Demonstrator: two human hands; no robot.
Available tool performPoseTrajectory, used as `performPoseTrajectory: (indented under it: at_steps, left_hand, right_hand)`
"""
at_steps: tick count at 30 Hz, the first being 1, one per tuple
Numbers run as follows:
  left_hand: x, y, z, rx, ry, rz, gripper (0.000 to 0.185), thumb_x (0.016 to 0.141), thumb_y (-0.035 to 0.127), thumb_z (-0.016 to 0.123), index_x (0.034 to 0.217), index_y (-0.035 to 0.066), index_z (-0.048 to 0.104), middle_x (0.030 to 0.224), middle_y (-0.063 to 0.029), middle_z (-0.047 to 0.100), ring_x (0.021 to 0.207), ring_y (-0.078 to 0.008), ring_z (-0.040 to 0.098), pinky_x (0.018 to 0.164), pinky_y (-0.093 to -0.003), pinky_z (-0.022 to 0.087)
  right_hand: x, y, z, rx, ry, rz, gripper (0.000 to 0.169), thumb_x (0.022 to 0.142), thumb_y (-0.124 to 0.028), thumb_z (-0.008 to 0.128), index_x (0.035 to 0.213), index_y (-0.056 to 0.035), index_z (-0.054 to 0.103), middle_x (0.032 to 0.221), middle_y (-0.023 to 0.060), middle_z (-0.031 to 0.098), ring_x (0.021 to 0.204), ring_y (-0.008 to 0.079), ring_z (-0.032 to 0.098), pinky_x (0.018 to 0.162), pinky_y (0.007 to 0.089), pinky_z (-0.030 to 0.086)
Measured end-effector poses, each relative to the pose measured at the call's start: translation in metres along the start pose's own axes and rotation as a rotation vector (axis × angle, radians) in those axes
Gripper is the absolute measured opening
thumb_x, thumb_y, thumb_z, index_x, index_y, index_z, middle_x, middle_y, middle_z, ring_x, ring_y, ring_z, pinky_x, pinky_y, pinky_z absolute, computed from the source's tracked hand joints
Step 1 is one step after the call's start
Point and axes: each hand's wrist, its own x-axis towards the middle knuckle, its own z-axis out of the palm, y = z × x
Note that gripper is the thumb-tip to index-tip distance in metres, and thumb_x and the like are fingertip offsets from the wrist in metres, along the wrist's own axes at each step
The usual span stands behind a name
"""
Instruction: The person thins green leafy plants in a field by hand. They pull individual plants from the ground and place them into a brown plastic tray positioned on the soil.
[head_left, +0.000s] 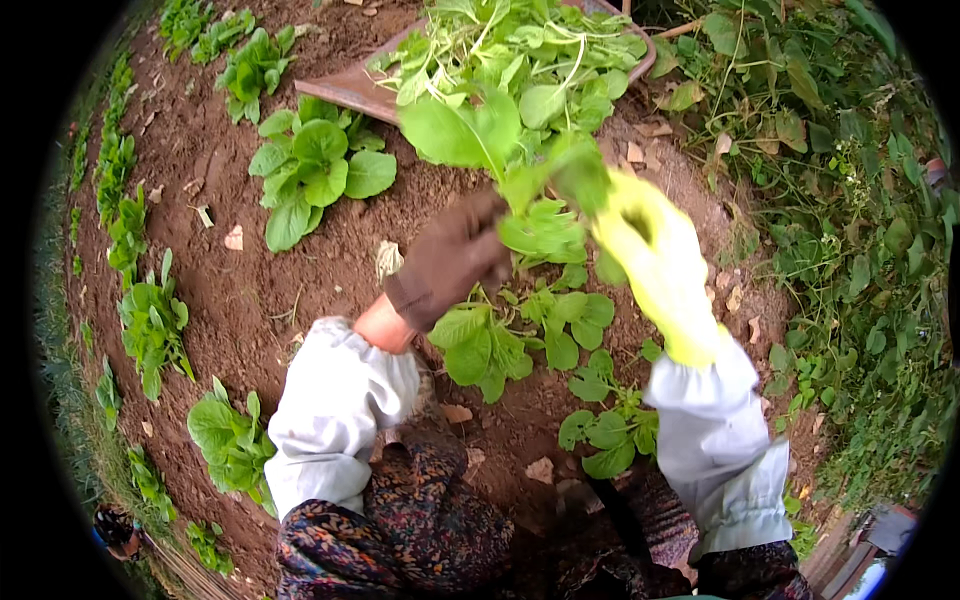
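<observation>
My left hand, in a dark brown glove, is closed around the lower part of a leafy green plant in the middle of the view. My right hand, in a bright yellow glove, is at the right side of the same leaves; motion blur hides what its fingers hold. Behind both hands lies a heap of loose leafy greens on a rusty metal tray or scoop. Rooted leafy plants grow in the brown soil just below my hands.
Leafy plants stand in the soil at the left, with a long row farther out. Dense vines and weeds line the right side. Dry leaves lie scattered. Part of another person shows at the lower left edge.
</observation>
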Motion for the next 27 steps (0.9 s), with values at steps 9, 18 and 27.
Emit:
performPoseTrajectory:
  at_steps: [9, 18, 27]
  left_hand:
    - [0.132, 0.03, -0.002, 1.284, 0.488, 0.74, 0.057, 0.09, 0.019, 0.058, 0.142, 0.009, 0.04, 0.121, -0.0255, 0.06, 0.102, -0.0405, 0.062, 0.085, -0.0457, 0.051]
    - [0.102, 0.014, -0.007, 1.632, 0.267, 0.418, 0.034, 0.091, 0.03, 0.059, 0.118, 0.01, 0.063, 0.106, -0.0187, 0.066, 0.097, -0.035, 0.065, 0.085, -0.044, 0.052]
    - [0.036, -0.133, -0.007, 1.11, -0.204, 0.436, 0.018, 0.087, 0.013, 0.061, 0.103, 0.013, 0.068, 0.101, -0.0115, 0.066, 0.086, -0.0313, 0.066, 0.076, -0.0422, 0.055]
  right_hand:
    - [0.096, 0.001, -0.029, -0.092, 0.205, -0.025, 0.043, 0.09, -0.041, 0.063, 0.122, -0.011, 0.064, 0.124, 0.0153, 0.063, 0.115, 0.0254, 0.059, 0.101, 0.0367, 0.042]
    - [-0.061, 0.069, 0.047, -0.604, -0.237, -0.345, 0.025, 0.082, -0.029, 0.068, 0.099, -0.0109, 0.067, 0.121, 0.0108, 0.061, 0.115, 0.0289, 0.055, 0.103, 0.0484, 0.038]
    - [-0.156, 0.071, 0.053, -0.584, -0.468, -0.19, 0.034, 0.073, -0.026, 0.075, 0.103, -0.0126, 0.067, 0.121, 0.009, 0.059, 0.122, 0.0311, 0.048, 0.109, 0.0527, 0.029]
